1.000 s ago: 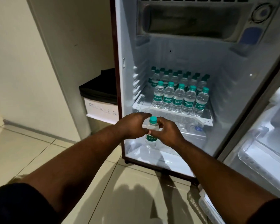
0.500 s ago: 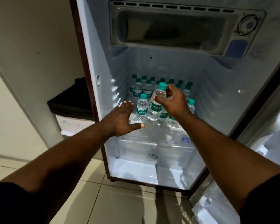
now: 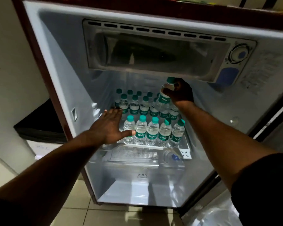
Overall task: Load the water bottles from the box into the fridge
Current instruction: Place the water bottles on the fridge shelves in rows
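Note:
The small fridge (image 3: 59, 66) stands open in front of me. Several clear water bottles with green caps (image 3: 153, 132) stand in rows on its white shelf (image 3: 185, 153). My right hand (image 3: 180, 93) grips one more water bottle (image 3: 165, 95) near its cap, held above the back right rows, just under the freezer box. My left hand (image 3: 109, 128) reaches in flat with straight fingers at the left end of the front row, its thumb against the leftmost front bottle. The box is out of view.
A freezer compartment (image 3: 155, 53) with a thermostat dial (image 3: 239, 53) fills the top of the fridge. A clear crisper drawer (image 3: 137, 170) sits below the shelf. A bin with a black bag (image 3: 39, 128) stands left of the fridge. The open door (image 3: 268, 131) is at right.
My right hand has carried the bottle from low in front of the fridge up and deeper, over the back right rows. My left hand let go of it and moved to the shelf's left side.

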{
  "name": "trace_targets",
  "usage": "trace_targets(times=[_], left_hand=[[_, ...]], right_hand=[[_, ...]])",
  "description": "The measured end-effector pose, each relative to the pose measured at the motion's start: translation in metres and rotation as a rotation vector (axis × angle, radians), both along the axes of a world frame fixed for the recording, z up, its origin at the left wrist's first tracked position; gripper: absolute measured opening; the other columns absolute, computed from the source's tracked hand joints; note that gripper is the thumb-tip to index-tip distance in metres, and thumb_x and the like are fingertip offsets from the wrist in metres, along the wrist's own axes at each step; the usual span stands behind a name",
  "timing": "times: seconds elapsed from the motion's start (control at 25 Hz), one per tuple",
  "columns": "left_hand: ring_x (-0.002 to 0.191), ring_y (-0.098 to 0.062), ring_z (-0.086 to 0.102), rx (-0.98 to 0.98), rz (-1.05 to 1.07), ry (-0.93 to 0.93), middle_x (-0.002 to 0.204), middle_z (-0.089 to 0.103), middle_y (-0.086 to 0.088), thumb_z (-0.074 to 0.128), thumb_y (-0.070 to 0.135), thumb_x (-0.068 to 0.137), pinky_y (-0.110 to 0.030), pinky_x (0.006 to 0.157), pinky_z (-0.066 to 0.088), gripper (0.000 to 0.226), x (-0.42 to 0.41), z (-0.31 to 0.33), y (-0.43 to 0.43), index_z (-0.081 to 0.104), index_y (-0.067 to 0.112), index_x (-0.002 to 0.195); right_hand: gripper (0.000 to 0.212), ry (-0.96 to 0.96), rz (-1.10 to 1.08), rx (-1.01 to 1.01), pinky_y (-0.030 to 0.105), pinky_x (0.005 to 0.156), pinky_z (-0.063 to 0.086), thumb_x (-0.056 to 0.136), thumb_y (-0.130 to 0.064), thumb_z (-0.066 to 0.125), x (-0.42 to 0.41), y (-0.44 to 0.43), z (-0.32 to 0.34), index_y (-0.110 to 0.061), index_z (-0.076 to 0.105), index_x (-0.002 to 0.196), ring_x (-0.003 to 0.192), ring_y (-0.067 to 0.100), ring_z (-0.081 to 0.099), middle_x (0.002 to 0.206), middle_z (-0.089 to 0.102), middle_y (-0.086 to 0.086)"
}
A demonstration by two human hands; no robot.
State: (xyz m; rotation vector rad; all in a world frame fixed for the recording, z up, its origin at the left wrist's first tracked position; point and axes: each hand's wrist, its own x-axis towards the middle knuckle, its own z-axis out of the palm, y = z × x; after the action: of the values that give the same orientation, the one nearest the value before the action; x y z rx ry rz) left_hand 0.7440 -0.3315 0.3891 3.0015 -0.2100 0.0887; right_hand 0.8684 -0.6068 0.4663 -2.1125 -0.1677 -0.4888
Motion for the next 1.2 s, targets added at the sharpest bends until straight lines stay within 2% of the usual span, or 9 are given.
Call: trace_targets(times=[0.12, 0.24, 0.4, 0.52, 0.68, 0.8, 0.96, 1.2], left_hand=[[0.156, -0.021, -0.003, 0.036, 0.056, 0.030, 0.169, -0.003, -0.007, 0.010, 0.107, 0.062, -0.039, 0.124, -0.002, 0.136, 0.010, -0.011, 0.012, -0.002, 0.015, 0.162], [0.156, -0.022, -0.004, 0.035, 0.101, 0.045, 0.170, -0.004, -0.008, 0.010, 0.107, 0.062, -0.042, 0.126, 0.001, 0.138, 0.015, -0.020, 0.018, 0.000, 0.013, 0.162], [0.156, -0.025, 0.000, 0.050, 0.128, 0.034, 0.170, 0.000, -0.010, 0.010, 0.107, 0.062, -0.043, 0.126, 0.005, 0.139, 0.020, -0.023, 0.018, 0.004, 0.010, 0.162], [0.156, -0.025, -0.001, 0.080, 0.147, 0.074, 0.169, -0.003, -0.010, 0.007, 0.107, 0.061, -0.043, 0.126, 0.005, 0.140, 0.022, -0.022, 0.018, 0.002, 0.011, 0.162], [0.156, -0.027, -0.002, 0.090, 0.142, 0.117, 0.169, -0.006, -0.012, 0.007, 0.106, 0.062, -0.043, 0.126, 0.003, 0.139, 0.025, -0.023, 0.017, -0.002, 0.009, 0.161], [0.156, -0.028, 0.003, 0.106, 0.150, 0.106, 0.169, -0.001, -0.014, 0.011, 0.104, 0.065, -0.043, 0.126, 0.005, 0.137, 0.028, -0.028, 0.018, 0.002, 0.007, 0.161], [0.156, -0.029, 0.008, 0.130, 0.168, 0.071, 0.169, 0.004, -0.015, 0.013, 0.104, 0.067, -0.042, 0.125, 0.006, 0.136, 0.031, -0.036, 0.017, 0.006, 0.005, 0.161], [0.155, -0.031, 0.014, 0.105, 0.168, 0.024, 0.168, 0.011, -0.018, 0.019, 0.104, 0.067, -0.042, 0.125, 0.010, 0.137, 0.032, -0.040, 0.018, 0.013, 0.003, 0.160]], right_hand=[[0.049, 0.032, -0.066, -0.095, 0.007, 0.073, 0.036, 0.077, -0.040, 0.085, 0.018, -0.017, -0.015, -0.023, 0.065, 0.118, 0.095, 0.008, 0.061, 0.118, 0.072, -0.002], [0.051, 0.082, -0.098, -0.163, 0.019, 0.084, 0.044, 0.076, -0.040, 0.085, 0.028, -0.034, -0.029, -0.021, 0.065, 0.119, 0.105, 0.018, 0.066, 0.120, 0.071, 0.002], [0.053, 0.188, -0.109, -0.261, 0.027, 0.091, 0.047, 0.075, -0.035, 0.087, 0.038, -0.052, -0.045, -0.019, 0.064, 0.120, 0.112, 0.022, 0.064, 0.124, 0.069, 0.003], [0.061, 0.274, -0.120, -0.318, 0.025, 0.089, 0.043, 0.073, -0.034, 0.089, 0.044, -0.058, -0.053, -0.018, 0.062, 0.125, 0.116, 0.023, 0.062, 0.129, 0.066, 0.003], [0.073, 0.359, -0.124, -0.405, 0.031, 0.101, 0.043, 0.073, -0.036, 0.089, 0.050, -0.060, -0.061, -0.015, 0.056, 0.136, 0.125, 0.026, 0.057, 0.138, 0.061, 0.006], [0.077, 0.391, -0.101, -0.412, 0.031, 0.102, 0.044, 0.072, -0.036, 0.090, 0.051, -0.058, -0.065, -0.016, 0.055, 0.138, 0.126, 0.025, 0.057, 0.139, 0.061, 0.005], [0.079, 0.390, -0.064, -0.399, 0.033, 0.104, 0.047, 0.070, -0.034, 0.091, 0.050, -0.050, -0.072, -0.017, 0.057, 0.138, 0.122, 0.023, 0.060, 0.136, 0.063, 0.004], [0.056, 0.381, -0.029, -0.417, 0.033, 0.092, 0.053, 0.069, -0.031, 0.093, 0.053, -0.043, -0.079, -0.020, 0.064, 0.115, 0.102, 0.018, 0.062, 0.114, 0.067, -0.001]])
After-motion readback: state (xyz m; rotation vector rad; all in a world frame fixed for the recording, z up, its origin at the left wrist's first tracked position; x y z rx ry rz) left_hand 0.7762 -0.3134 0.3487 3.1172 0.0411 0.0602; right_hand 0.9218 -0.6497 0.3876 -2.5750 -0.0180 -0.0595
